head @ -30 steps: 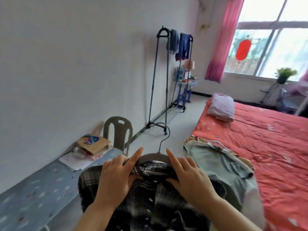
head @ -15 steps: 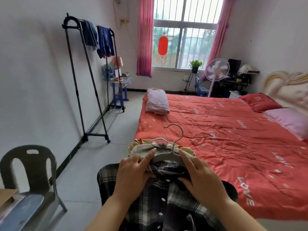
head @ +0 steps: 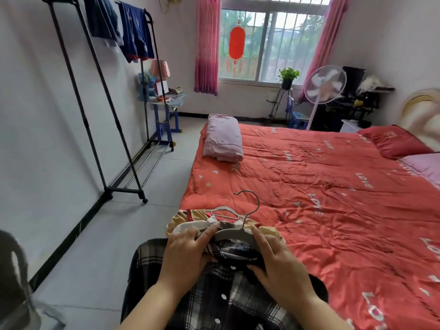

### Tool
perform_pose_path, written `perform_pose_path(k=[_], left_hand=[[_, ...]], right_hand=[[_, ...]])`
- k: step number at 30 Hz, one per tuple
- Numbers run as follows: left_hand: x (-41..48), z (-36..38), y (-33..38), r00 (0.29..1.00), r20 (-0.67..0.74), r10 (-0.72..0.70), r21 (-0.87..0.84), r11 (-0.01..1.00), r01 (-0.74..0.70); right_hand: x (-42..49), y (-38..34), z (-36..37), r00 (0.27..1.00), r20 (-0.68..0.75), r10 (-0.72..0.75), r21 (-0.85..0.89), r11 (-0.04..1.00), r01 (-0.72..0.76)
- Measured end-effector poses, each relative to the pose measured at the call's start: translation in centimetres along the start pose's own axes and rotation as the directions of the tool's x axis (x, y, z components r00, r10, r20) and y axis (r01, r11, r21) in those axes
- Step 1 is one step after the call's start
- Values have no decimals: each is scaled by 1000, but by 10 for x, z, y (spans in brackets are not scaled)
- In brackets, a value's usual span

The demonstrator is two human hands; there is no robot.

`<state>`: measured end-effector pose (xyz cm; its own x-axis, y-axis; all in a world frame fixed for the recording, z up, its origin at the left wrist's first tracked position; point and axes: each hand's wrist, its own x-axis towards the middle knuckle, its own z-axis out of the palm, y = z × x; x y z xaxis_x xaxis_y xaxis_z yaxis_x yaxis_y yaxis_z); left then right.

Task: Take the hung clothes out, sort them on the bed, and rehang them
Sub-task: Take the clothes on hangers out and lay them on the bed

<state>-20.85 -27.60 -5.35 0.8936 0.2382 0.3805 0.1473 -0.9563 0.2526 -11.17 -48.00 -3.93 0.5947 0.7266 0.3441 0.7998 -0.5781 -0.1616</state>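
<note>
Bedroom with grey tiled floor (head: 95, 234), white walls and a barred window (head: 269, 36) between pink curtains (head: 206, 44). Along the left wall, a black garment rack (head: 100, 115) with blue garments (head: 135, 32) draped over the top rail. To the right, a wide bed (head: 333, 186) under a red quilt printed LOVE, with a rolled lilac blanket (head: 223, 139) near its left edge. At the near bed corner, a small heap of clothes (head: 183, 216) with a pale hanger (head: 220, 210) on top.

Held up just in front of that heap, a dark plaid shirt (head: 214, 294) on a grey hanger (head: 234, 234). Hanger's long axis across the view, left to right, with its hook up and away toward the window. Collar uppermost, buttoned front facing the camera, tails down out of view. Left hand (head: 188, 248) pinching the collar, forefinger straight along the hanger arm. Right hand (head: 278, 263) with fingers curled on the collar's right side.
</note>
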Motion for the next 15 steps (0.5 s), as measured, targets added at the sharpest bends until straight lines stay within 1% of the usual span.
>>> perform_pose_path(k=[3,5,8,10,12,14,15], left_hand=[[50,31,-13,999,20,-26,4,1000,26],[81,51,-23,998,28,-51,12,999,51],[124,89,-42,988,81,-131,53,990,127],[149,110,-52,967,135,-217,109,973,203],[167,127,-62,928,202,-312,170,945,281],[173,144,-68,894,249,-373,200,923,329],[172,152,-71,888,252,-385,206,918,340]], right_hand=[[49,38,29,997,73,-14,68,998,9],[79,59,44,994,110,-16,81,997,7],[122,90,77,988,149,33,81,996,-45],[150,108,103,972,223,69,57,995,-84],[176,125,131,937,318,146,-21,989,-147],[188,136,157,859,455,232,-60,971,-231],[190,138,168,834,498,239,-65,969,-239]])
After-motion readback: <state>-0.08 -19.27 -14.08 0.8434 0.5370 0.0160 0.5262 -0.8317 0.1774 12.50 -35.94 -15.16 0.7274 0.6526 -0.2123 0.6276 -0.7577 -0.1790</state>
